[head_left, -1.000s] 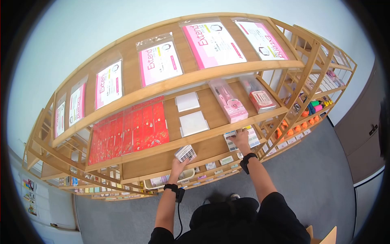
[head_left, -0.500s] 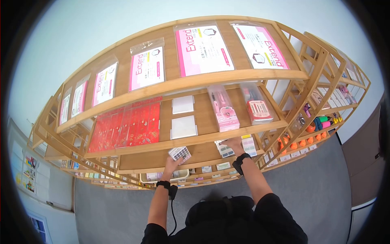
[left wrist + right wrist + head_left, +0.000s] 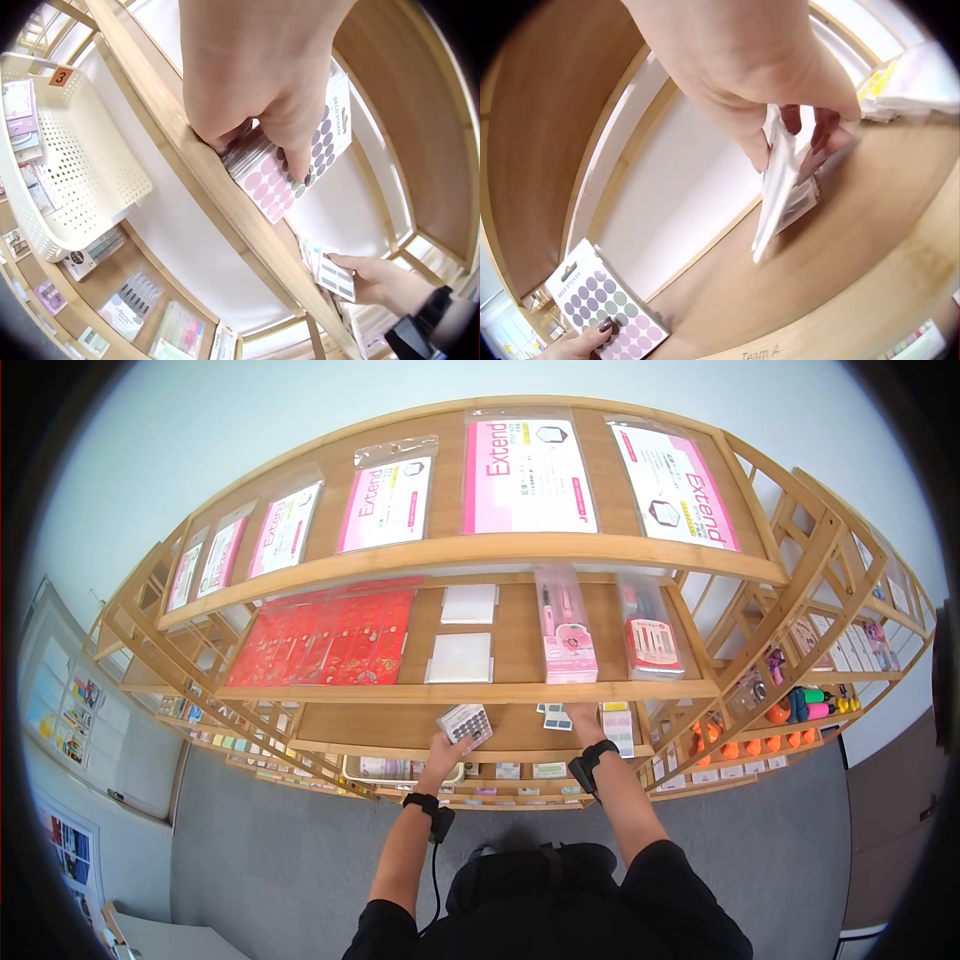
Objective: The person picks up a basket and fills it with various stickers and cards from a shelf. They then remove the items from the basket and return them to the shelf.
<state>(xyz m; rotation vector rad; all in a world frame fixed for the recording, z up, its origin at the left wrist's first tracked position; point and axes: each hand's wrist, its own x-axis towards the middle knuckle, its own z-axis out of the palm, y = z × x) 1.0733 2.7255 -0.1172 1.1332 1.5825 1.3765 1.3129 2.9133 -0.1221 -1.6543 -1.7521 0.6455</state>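
Observation:
My left hand [image 3: 440,760] grips a stack of dot sticker packs [image 3: 262,180] by its edge, thumb over the dots. Their cards are white with purple, green and pink circles, and the top one reads "DECO STICKER". The stack is close over the front edge of the lower shelf [image 3: 380,726]. Further right, my right hand [image 3: 583,722] pinches some thin white sticker packs [image 3: 776,191] between thumb and fingers. They stand on edge close over the shelf board, and grey-blue rectangles show on their face in the left wrist view. The upper shelf partly hides the right fingers in the head view.
A pile of white packs with yellow and pastel colours [image 3: 617,728] lies right of my right hand. Above are red packets [image 3: 320,640], white packs [image 3: 460,658] and a pink boxed set [image 3: 567,635]. A cream basket [image 3: 90,150] marked 3 stands lower left.
My right hand has taken hold of the grey-blue packs and drawn them left, apart from the yellow-and-pastel pile. My left hand keeps its stack. The head view has shifted.

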